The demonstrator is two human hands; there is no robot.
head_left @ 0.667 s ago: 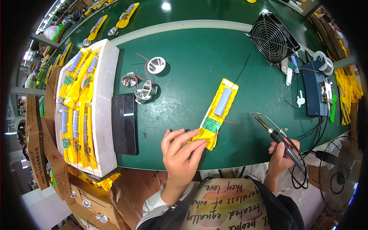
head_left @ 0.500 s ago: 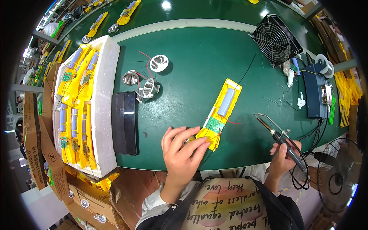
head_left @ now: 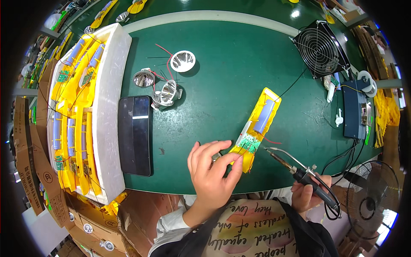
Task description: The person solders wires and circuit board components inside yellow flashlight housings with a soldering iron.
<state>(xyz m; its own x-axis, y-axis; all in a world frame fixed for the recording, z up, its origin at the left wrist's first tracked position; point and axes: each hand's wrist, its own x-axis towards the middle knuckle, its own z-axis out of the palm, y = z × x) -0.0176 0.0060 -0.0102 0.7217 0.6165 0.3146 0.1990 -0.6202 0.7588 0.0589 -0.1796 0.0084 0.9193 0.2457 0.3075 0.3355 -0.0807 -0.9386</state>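
A yellow plastic lamp housing [head_left: 269,97] lies slanted on the green table. It contains a purple cylindrical battery cell [head_left: 264,116] and a small green circuit board [head_left: 248,143] with thin red and black wires. At the near end of the housing, my left hand [head_left: 212,173] grips its edge between thumb and forefinger; a shiny round part shows partly behind the fingers. My right hand [head_left: 303,198] is wrapped round a soldering iron [head_left: 305,178] with a curved metal tube along it. The iron's tip points left, just right of the circuit board and apparently apart from it.
Left stands a white foam box [head_left: 112,85] of similar yellow housings, beside a black phone [head_left: 135,137]. Several reflector cups [head_left: 183,61] with wires lie behind the phone. At right are a square fan [head_left: 320,49], a blue soldering station [head_left: 354,113] with cables, and a round fan [head_left: 371,201].
The soldering iron has moved left and lower, its tip now closer to the circuit board. My left hand still holds the housing; the whole view has shifted slightly.
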